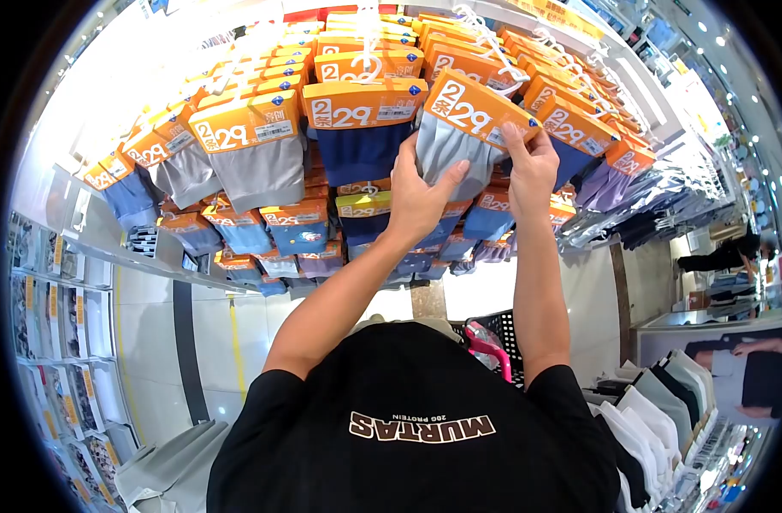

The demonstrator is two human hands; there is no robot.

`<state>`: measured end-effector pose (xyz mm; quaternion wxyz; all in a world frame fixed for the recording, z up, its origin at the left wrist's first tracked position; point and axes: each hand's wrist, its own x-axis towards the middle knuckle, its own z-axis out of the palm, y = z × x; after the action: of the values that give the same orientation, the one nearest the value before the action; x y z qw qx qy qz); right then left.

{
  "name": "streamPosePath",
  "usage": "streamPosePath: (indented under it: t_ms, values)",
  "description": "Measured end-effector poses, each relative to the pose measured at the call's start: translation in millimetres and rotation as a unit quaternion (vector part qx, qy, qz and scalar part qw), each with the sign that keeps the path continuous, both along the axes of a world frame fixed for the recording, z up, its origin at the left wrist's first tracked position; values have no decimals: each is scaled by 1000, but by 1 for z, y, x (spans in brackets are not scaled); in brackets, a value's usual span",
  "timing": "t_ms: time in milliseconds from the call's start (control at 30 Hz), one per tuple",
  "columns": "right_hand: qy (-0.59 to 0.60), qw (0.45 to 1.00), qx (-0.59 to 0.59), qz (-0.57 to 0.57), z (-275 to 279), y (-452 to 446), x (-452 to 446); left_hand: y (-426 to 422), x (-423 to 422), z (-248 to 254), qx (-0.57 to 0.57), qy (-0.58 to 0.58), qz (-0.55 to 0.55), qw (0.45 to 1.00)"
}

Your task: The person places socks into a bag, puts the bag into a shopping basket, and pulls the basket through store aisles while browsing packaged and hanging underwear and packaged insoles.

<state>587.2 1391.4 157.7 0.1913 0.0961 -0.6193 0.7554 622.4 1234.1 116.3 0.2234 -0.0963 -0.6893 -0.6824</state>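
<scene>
Wearing a black shirt [408, 385]; holding a grey pack [459, 138] before hanging packs [365, 103]; grasping its cloth [442, 146] leftward with the left hand [421, 195]; pinching its orange card [476, 106], dipping rightward lengthwise, at the right end with the right hand [532, 171].

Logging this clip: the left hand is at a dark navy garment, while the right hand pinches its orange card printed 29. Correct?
Only the colour is wrong: the head view shows the garment at the left hand is pale grey. The right hand does pinch its orange card printed 29.
</scene>
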Motion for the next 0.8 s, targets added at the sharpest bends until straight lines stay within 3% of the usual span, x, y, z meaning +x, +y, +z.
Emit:
streamPosePath:
  t_ms: [133,233,367,533,667,800]
  values:
    - [12,993,-101,60,7,7,10,-3,-2,0,113,-16,-53,992]
    - [74,994,-85,5,20,6,23,1,12,9,129,13,-30,991]
    - [85,990,-109,-3,26,1,50,-1,22,10,13,113,-9,993]
    - [80,993,-82,-32,-6,-3,65,4,26,8,-43,133,-6,990]
    - [52,989,-131,-42,-16,1,71,5,28,-3,172,14,-109,979]
    - [21,985,-168,-33,-19,0,76,7,38,-3,145,7,-110,983]
